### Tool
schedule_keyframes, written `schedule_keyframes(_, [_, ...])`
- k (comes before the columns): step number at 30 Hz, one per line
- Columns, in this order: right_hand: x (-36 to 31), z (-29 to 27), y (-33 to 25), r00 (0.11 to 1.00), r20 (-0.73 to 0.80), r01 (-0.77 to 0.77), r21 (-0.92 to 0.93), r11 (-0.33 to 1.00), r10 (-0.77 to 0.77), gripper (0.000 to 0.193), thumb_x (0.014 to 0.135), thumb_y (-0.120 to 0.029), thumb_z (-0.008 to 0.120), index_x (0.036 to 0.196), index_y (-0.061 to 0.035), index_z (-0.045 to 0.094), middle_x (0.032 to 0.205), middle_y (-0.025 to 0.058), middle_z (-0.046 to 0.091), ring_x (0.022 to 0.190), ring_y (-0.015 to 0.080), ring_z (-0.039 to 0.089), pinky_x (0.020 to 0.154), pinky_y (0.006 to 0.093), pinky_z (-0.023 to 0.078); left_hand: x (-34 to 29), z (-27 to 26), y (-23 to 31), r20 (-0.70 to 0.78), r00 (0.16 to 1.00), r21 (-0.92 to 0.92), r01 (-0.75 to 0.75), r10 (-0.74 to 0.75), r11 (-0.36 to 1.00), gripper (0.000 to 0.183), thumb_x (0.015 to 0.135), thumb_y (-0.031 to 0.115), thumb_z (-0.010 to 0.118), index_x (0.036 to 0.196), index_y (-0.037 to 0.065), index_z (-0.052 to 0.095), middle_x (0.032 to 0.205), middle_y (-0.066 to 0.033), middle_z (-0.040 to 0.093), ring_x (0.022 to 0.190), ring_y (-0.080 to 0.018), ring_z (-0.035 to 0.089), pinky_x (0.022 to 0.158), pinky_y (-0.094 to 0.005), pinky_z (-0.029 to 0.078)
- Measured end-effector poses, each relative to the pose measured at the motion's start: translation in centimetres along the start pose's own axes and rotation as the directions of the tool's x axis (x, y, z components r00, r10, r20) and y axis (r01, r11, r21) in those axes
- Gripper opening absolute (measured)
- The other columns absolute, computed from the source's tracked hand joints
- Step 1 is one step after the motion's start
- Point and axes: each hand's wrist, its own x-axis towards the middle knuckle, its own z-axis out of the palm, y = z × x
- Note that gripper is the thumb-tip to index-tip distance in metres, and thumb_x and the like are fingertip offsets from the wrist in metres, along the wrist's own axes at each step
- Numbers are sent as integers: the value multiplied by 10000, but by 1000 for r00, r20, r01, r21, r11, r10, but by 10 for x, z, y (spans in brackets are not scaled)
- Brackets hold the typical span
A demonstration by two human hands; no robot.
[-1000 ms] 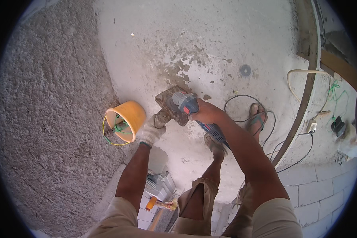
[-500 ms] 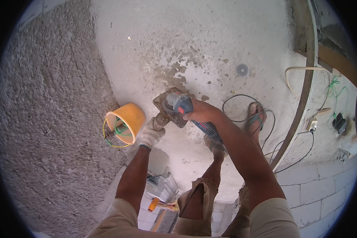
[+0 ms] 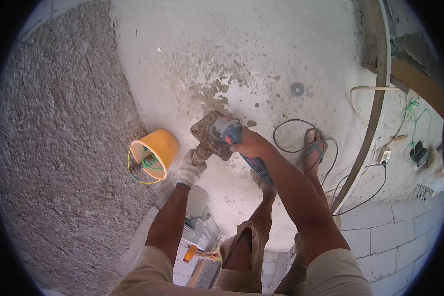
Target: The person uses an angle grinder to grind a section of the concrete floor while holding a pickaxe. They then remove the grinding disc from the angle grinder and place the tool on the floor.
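My left hand [image 3: 190,171], in a whitish knitted glove, is closed around the short round stub of a rusty, mud-stained metal plate [image 3: 202,130]. My bare right hand [image 3: 252,144] grips a blue and grey angle grinder [image 3: 230,130] near its head. The grinder's head lies over the plate, and its disc side faces the plate's surface. Whether the disc touches the metal or is turning, I cannot tell. To the left of my gloved hand, a yellow-orange bucket [image 3: 166,146] is tipped on its side, with a green cord and other items inside.
A dark cable [image 3: 337,148] loops over the pale floor beside my sandalled foot [image 3: 313,146]. Farther off lies a round grey disc [image 3: 297,89]. A curved wooden strip [image 3: 378,106] runs down the right, with a white socket [image 3: 385,155] beyond it. Rough grey ground [image 3: 74,128] spans the left.
The grinder has shifted slightly right across the plate, baring more of its left part. Both hands keep their grip. The whole view has moved a little.
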Motion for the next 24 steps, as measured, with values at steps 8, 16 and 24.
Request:
schedule_keyframes(8, [-5,7,2,998,10,-64,18,998,63,918,826,-446,804,1474,115,476,1347,316,699,1289,417,689,1073,467,539,-7,2,7,24,998,64,59,-61,996,397,835,211,793,1212,97,743,1068,-165,795,1023,-303,787,901,-399,606])
schedule_keyframes(16, [2,0,10,995,-9,-102,1,995,102,950,823,-431,795,1503,121,427,1365,322,682,1298,419,681,1076,488,548,-5,9,-2,53,995,16,85,-86,996,408,843,217,793,1232,108,738,1114,-163,793,1071,-321,778,939,-404,599])
schedule_keyframes(24, [3,7,-13,997,-11,-77,31,997,78,963,825,-443,809,1522,106,436,1336,307,709,1265,418,702,1061,462,549,-4,2,-1,26,998,56,56,-57,997,430,840,227,798,1249,112,734,1114,-168,793,1080,-341,774,945,-415,598])
